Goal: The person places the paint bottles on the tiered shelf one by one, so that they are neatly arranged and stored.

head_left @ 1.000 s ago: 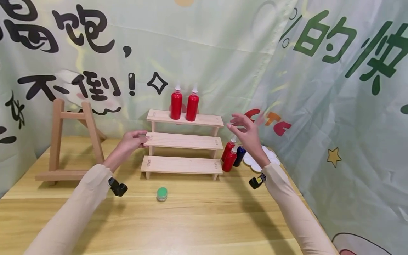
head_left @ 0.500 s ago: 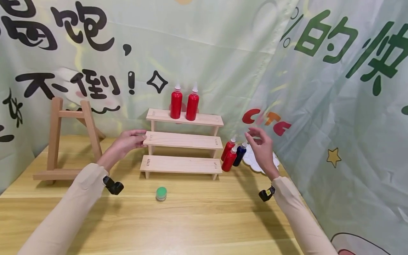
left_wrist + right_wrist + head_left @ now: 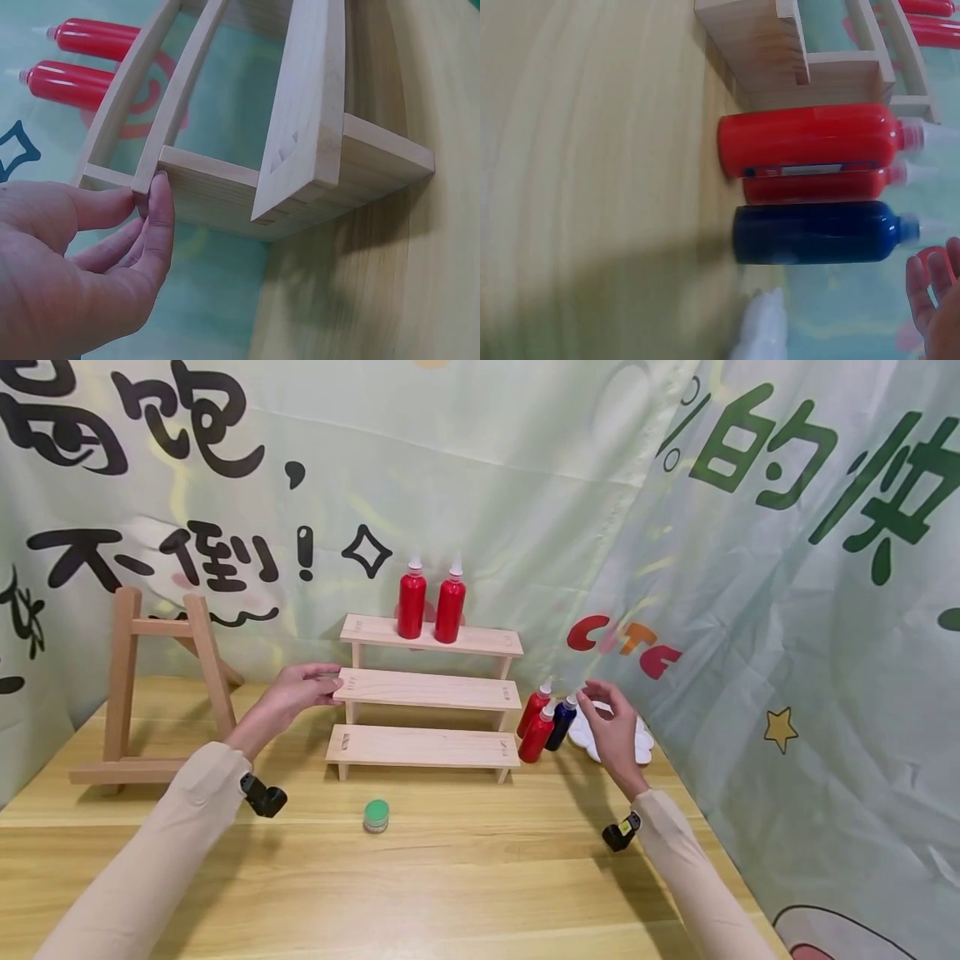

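Nearest, a small round jar with a green lid (image 3: 377, 816) is set on the pale wood-grained desk (image 3: 420, 893). Behind it, a three-tiered stand of pale wood (image 3: 423, 747) is pinched at its middle tier's left end by the left hand's (image 3: 294, 691) thumb and fingers. At its right end, two glossy red bottles (image 3: 534, 742) and a dark blue bottle (image 3: 561, 727) are grouped upright. Nothing is held by the right hand (image 3: 617, 731); its fingers are loosely bent just beside the blue bottle's nozzle, contact being unclear. Farther back, two more red bottles (image 3: 412, 607) are carried by the top tier.
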Available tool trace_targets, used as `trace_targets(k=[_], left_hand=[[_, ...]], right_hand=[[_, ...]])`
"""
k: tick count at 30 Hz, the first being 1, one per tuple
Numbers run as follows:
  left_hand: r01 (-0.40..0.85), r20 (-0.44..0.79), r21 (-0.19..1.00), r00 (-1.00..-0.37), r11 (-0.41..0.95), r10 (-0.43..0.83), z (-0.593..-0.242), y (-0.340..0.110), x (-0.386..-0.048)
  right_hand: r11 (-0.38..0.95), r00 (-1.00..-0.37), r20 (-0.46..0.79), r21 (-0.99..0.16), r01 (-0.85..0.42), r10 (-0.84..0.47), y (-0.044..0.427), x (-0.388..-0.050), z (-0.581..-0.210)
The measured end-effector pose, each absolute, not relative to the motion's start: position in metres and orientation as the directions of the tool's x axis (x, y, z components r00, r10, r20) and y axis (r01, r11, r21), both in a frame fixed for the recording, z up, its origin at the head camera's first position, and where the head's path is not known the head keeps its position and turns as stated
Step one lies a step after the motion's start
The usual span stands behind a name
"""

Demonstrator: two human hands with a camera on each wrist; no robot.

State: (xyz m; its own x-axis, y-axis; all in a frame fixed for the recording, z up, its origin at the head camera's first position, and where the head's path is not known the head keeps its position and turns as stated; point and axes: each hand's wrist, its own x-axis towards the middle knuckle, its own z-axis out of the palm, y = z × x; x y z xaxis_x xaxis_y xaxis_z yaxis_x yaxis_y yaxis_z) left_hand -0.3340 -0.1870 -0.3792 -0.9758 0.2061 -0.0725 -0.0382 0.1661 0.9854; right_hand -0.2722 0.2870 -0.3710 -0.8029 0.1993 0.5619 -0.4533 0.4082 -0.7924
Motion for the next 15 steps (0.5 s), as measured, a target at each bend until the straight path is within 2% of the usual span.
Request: trace_targets(k=[6,15], left_hand=[[-0.019,-0.052,0.986,-0.979,0.167,0.196,-0.378,-0.185,-0.331],[-0.008,-0.038,0.989,-0.98,0.15,0.193,-0.376,-0.184,-0.328]], right_hand=[[0.35,-0.833,0.5,-0.843,-0.408,0.235,0.29,-0.274,-0.384],[0.353,-0.897,0.401,-0.879,-0.319,0.188,0.295,-0.282,-0.403]])
